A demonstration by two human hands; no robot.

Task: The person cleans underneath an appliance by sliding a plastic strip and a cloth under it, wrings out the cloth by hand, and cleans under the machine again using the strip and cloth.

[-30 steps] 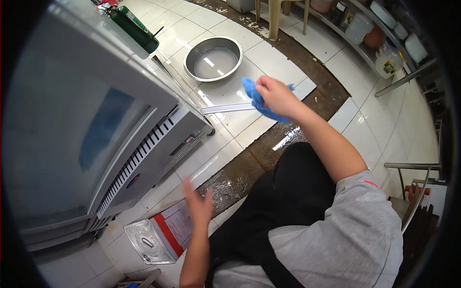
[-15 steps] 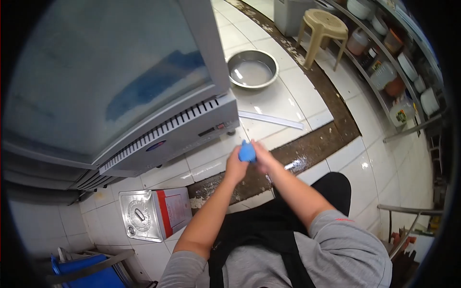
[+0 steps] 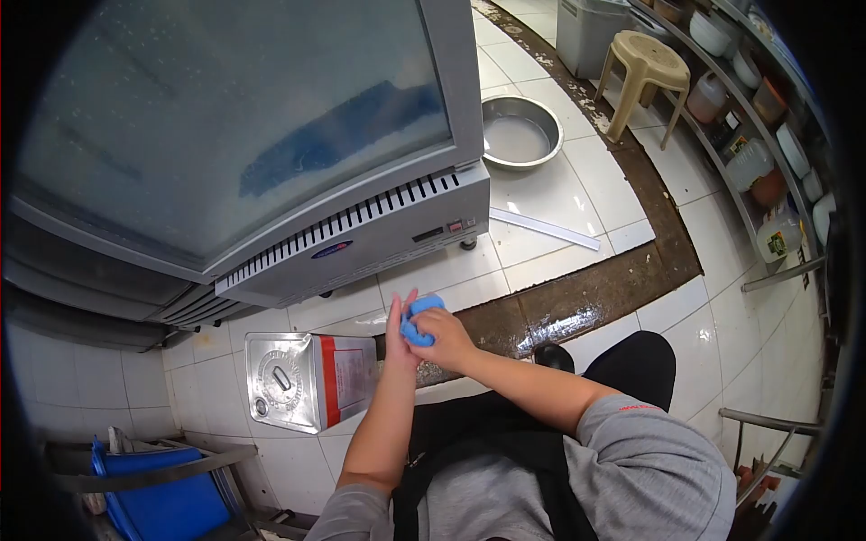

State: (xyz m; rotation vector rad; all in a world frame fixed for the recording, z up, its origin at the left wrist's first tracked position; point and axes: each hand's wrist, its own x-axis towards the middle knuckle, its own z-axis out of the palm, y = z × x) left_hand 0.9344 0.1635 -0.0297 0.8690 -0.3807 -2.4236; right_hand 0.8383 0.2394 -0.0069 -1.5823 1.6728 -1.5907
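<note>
A bunched blue cloth [image 3: 420,320] is held between my hands, above the wet floor channel in front of the glass-door fridge [image 3: 271,153]. My right hand [image 3: 451,343] has its fingers closed around the cloth. Pressed against the cloth's other side, my left hand [image 3: 398,332] is upright with its fingers stretched out. To the left of my forearms stands a square metal tin [image 3: 284,383] with a red band.
A metal basin [image 3: 521,135] with cloudy liquid sits on the tiles beyond the fridge. Near it lies a long white strip [image 3: 546,230]. A beige plastic stool [image 3: 645,63] and loaded shelves [image 3: 735,171] are at the right, a blue panel [image 3: 167,500] at lower left.
My hands have moved left with the cloth. The left hand's fingers have straightened, while the right hand has come over the cloth. The whole view has shifted slightly.
</note>
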